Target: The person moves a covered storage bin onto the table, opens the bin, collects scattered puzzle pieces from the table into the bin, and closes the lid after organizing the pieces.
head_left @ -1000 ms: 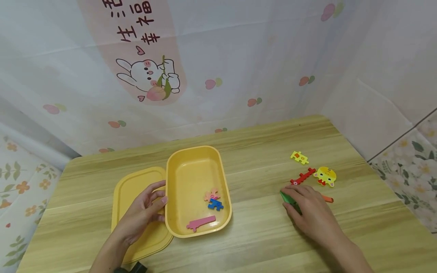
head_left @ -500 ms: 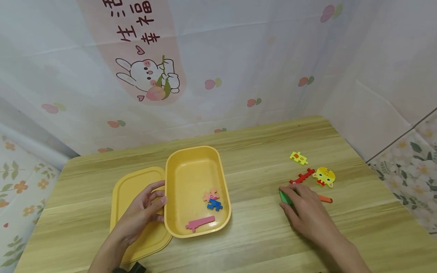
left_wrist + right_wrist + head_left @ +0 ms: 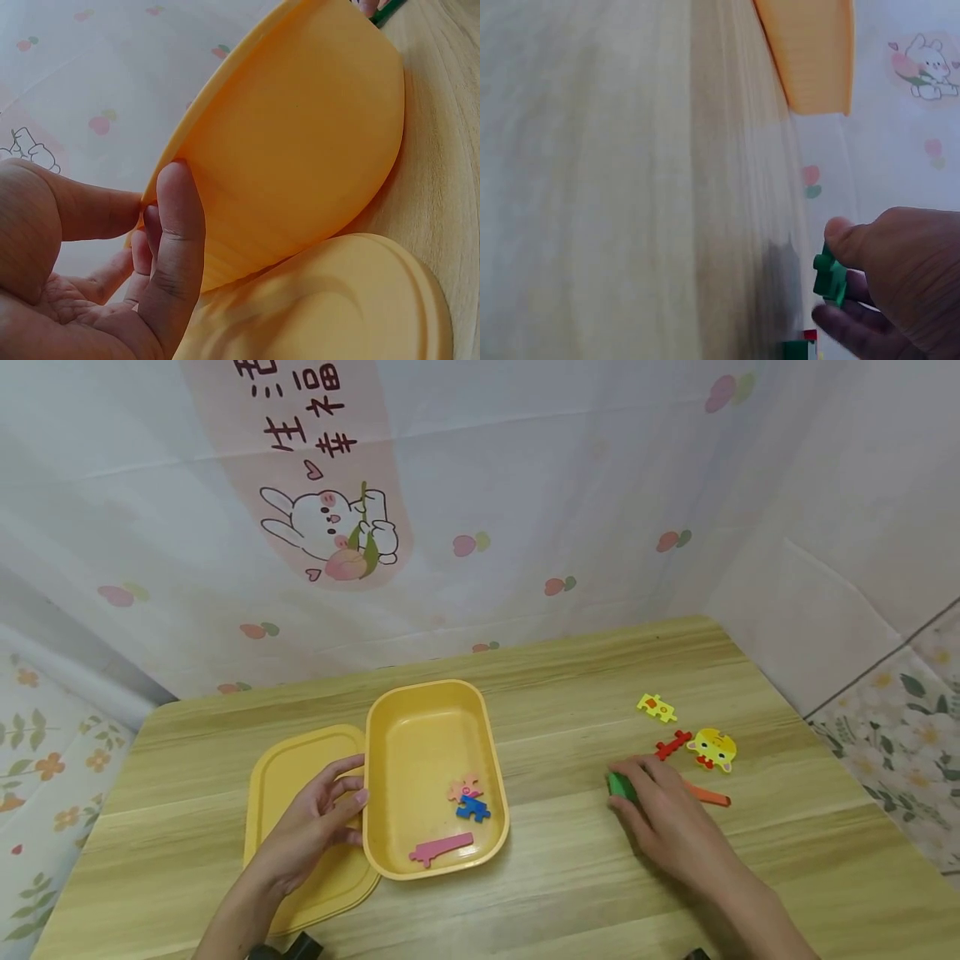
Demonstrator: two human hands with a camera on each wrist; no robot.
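Note:
My left hand (image 3: pixel 311 827) pinches the left rim of a yellow plastic box (image 3: pixel 412 743) between thumb and fingers, as the left wrist view also shows. Inside the box lie a peach puzzle piece (image 3: pixel 462 787), a blue puzzle piece (image 3: pixel 473 809) and a long pink puzzle piece (image 3: pixel 441 848). My right hand (image 3: pixel 675 818) holds a green puzzle piece (image 3: pixel 831 277) between thumb and fingers, over the right part of the table. Just below that hand, another green piece (image 3: pixel 795 349) shows at the bottom edge of the right wrist view.
Partly under the box lies its yellow lid (image 3: pixel 281 768). Around the right hand are a red piece (image 3: pixel 673 744), a yellow animal-head piece (image 3: pixel 712 749), a yellow piece (image 3: pixel 657 707) and an orange piece (image 3: pixel 708 794). A printed curtain (image 3: pixel 510 485) hangs behind the table.
The right hand has shifted slightly left with the green puzzle piece, covering the near end of the red piece and showing more of the orange one. The left hand and box stay put.

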